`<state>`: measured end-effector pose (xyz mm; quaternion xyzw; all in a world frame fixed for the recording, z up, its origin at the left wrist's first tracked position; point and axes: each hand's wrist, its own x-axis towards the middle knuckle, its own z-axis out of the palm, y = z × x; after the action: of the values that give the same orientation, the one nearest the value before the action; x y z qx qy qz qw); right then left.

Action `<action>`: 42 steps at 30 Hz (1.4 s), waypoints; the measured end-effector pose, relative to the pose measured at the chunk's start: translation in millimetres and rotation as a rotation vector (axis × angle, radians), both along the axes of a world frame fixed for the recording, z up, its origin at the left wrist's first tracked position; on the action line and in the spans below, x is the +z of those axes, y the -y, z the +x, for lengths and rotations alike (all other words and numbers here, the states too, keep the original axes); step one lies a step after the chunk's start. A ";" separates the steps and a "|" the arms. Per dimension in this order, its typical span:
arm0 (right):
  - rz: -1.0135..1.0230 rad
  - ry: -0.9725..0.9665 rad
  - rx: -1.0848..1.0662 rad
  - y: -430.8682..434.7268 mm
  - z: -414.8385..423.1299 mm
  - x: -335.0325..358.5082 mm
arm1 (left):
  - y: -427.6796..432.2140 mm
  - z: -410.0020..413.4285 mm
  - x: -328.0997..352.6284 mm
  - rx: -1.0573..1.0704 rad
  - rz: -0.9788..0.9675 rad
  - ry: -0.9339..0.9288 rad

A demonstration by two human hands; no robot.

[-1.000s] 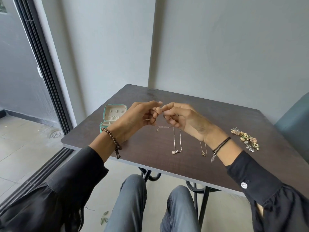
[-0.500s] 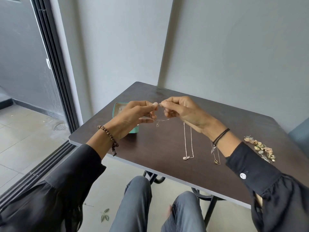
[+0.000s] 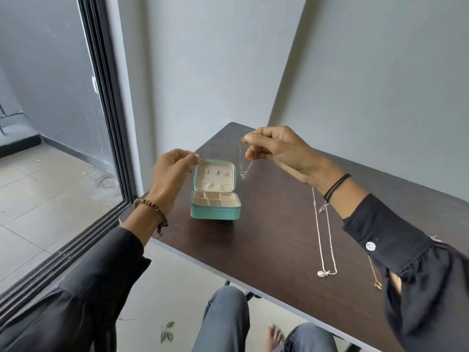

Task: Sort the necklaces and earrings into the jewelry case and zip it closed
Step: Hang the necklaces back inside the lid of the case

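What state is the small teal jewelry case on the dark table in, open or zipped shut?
Open. The small teal jewelry case has its lid standing upright at the back, showing cream compartments that look empty.

Dark wood desk [image 3: 291,224] in a corner btwn grey walls [image 3: 368,72]. Black sliding-door frame [image 3: 106,118] off desk's left edge; tiled floor [image 3: 50,212] w/ round drain [image 3: 108,183].

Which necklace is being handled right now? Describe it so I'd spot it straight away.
On the dark table, find the turquoise jewelry case standing open near the left edge. Just right of its raised lid, a thin silver chain hangs doubled from the right hand. It is the only necklace dangling from pinched fingers; the long silver necklace lies flat on the table.
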<state>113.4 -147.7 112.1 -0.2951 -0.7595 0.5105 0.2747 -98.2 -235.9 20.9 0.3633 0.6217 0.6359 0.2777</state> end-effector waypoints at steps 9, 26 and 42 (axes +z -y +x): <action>-0.017 0.032 0.055 -21.1 -33.2 -8.1 | -17.7 -15.1 -39.6 0.042 -0.194 -0.087; -0.003 0.104 0.105 -18.6 -49.7 -10.1 | -23.7 -10.9 -45.8 -0.191 -0.175 -0.079; 0.090 0.191 0.113 -13.9 -29.5 -19.2 | -19.0 33.6 -51.2 -0.237 0.082 0.018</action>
<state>83.9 -133.8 93.0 -0.2866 -0.8197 0.4602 0.1849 -64.6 -216.9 -30.3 0.4397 0.5451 0.6268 0.3415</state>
